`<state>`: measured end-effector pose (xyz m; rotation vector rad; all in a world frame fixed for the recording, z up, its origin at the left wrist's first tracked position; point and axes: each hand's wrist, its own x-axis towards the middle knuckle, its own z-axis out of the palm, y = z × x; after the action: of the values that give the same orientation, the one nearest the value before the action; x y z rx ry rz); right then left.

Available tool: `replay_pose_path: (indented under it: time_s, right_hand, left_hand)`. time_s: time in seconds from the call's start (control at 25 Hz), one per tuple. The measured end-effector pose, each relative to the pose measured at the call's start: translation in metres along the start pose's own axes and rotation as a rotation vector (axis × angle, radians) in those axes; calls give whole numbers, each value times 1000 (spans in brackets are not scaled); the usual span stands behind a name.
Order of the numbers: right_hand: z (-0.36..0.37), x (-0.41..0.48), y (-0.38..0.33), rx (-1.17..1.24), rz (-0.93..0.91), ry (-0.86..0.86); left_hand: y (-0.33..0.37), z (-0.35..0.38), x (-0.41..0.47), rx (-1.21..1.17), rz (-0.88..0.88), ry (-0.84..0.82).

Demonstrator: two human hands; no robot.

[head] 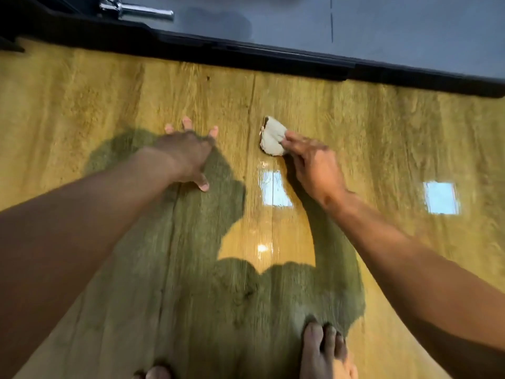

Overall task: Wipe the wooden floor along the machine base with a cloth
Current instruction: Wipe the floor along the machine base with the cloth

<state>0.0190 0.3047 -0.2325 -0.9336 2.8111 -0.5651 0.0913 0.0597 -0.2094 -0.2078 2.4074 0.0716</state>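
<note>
Cloth [272, 138] bunched under right hand [314, 165] fingertips

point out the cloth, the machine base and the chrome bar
cloth [272, 138], head view, middle of the folded pad
machine base [246, 54], head view, black lower edge
chrome bar [142, 12], head view, mid shaft

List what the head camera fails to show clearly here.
- Machine base: cut off by the top edge; only its black lower rim and grey panel show.
- Cloth: its near part is hidden under the right hand.
- Wooden floor: grain smeared by motion blur, so dirt or wetness is unreadable.
- Floor under the left hand: hidden.
</note>
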Motion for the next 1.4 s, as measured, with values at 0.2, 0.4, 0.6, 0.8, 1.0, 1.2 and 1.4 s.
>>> replay_pose_path:
  time_s: [0.2,0.4,0.6,0.8,1.0,1.2,1.4]
  right_hand:
    - [13,-121,-25,75,-347,-174]
    - [9,-52,-15,45,-93,-74]
    - [14,-179,-37,67,-342,-198]
    - [-3,-122,-7,64,-299,-213]
    - [10,-164,-12,72,-201,-99]
    - [-10,-159,13,26,-586,-293]
    - [-8,-92,20,105,-220,-135]
  left_hand:
    - [1,4,0,60,2,-20]
    - [13,2,-6,109,33,45]
    - [42,7,-14,61,92,6]
    - [57,12,-12,-50,-14,5]
    - [61,14,-15,-43,-25,1]
    - [74,9,-13,-96,4,7]
    - [79,7,-16,-98,-25,0]
